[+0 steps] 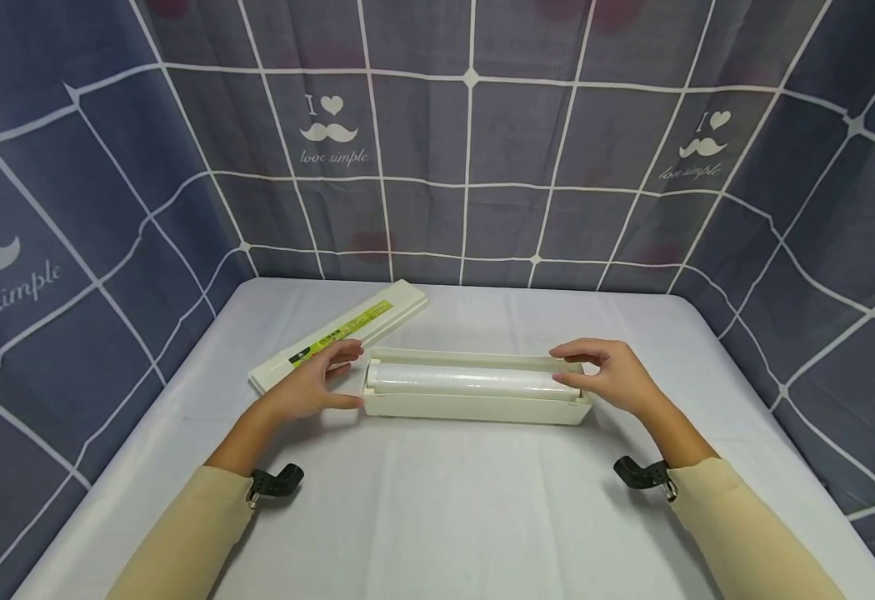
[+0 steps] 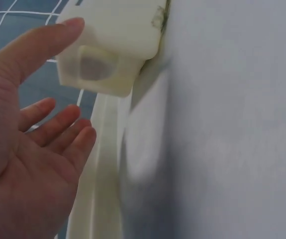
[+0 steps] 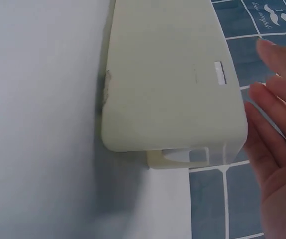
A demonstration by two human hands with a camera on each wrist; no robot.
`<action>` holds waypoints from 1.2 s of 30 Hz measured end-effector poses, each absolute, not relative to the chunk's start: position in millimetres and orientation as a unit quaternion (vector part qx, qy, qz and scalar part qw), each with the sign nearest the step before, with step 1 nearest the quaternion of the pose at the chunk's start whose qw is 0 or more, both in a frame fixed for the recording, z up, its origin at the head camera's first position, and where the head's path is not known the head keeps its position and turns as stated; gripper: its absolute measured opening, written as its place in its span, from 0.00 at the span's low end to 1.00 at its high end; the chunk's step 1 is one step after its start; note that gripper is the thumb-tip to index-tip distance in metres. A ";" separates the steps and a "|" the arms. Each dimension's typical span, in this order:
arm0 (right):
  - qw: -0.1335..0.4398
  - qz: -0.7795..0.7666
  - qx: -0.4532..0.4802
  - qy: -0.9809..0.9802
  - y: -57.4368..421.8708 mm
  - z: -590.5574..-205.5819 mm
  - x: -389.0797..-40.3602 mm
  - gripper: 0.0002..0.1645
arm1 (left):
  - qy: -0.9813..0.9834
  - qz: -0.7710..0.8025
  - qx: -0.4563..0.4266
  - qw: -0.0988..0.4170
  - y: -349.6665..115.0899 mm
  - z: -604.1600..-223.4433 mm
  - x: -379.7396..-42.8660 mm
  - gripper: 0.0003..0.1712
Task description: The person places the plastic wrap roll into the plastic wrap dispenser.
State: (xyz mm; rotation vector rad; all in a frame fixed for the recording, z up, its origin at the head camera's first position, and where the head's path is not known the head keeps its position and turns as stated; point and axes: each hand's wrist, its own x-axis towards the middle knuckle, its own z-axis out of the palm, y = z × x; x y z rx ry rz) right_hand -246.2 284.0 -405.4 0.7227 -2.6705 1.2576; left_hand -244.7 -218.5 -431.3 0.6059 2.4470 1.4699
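A cream plastic wrap dispenser box sits lidless on the white cloth, with a clear roll of plastic wrap lying inside. My left hand is at the box's left end, fingers loosely bent and apart from it. Its thumb reaches the front left corner; in the left wrist view the thumb overlaps that corner. Over the right end is my right hand, thumb near the roll's end and fingers by the back rim. The right wrist view has the fingers relaxed beside the box; whether they touch it I cannot tell.
The long cream lid with a yellow-green label lies slanted behind the left hand, close to the box's back left corner. A white cloth covers the table. Dark checked curtains hang along the back and both sides.
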 end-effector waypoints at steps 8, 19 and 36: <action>0.103 0.488 0.217 -0.840 289.0 -417.7 -238.7 0.22 | 0.862 0.473 0.173 0.051 -234.9 -424.8 -232.2 0.48; 0.129 0.579 0.197 -0.780 290.9 -439.8 -233.9 0.22 | 0.905 0.406 0.125 -0.037 -257.9 -422.7 -218.0 0.44; 0.071 0.622 0.172 -0.761 300.1 -455.3 -225.5 0.37 | 0.938 0.339 0.065 -0.045 -304.1 -431.6 -217.0 0.51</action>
